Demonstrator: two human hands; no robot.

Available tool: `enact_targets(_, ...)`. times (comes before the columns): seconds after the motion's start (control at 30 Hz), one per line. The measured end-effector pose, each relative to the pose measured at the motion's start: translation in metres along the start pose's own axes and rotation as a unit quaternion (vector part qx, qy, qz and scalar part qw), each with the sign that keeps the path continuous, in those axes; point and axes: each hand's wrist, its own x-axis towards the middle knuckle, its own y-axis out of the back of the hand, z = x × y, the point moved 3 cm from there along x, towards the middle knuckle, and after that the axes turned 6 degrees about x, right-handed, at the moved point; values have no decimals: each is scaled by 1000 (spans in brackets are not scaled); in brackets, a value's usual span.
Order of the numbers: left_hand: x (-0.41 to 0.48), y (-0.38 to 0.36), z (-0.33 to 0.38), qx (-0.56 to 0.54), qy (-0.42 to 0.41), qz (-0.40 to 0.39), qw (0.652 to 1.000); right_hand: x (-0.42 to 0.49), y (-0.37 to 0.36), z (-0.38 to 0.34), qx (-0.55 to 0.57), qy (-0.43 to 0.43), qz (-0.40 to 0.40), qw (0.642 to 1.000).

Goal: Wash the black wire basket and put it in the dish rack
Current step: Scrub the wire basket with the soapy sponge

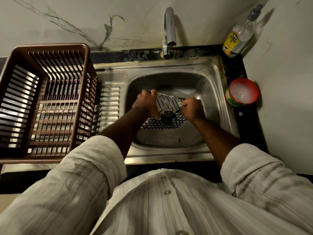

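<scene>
The black wire basket (166, 108) is held tilted over the middle of the steel sink bowl (210, 92), above the drain. My left hand (147, 103) grips its left rim, fingers curled over the top edge. My right hand (192, 109) is closed in a fist round a small pale scrubber, pressed against the basket's right side. The brown plastic dish rack (45, 102) stands on the drainboard to the left of the bowl, with nothing in it.
A chrome tap (169, 31) rises behind the sink; no water is seen running. A dish soap bottle (240, 34) stands in the back right corner. A red and green tub of white soap (242, 92) sits on the black counter at the right.
</scene>
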Motion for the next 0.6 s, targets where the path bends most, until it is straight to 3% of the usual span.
enact_targets(0.6, -3, -3, 6, 29, -25, -8, 999, 28, 3, -7, -30, -12, -20, 999)
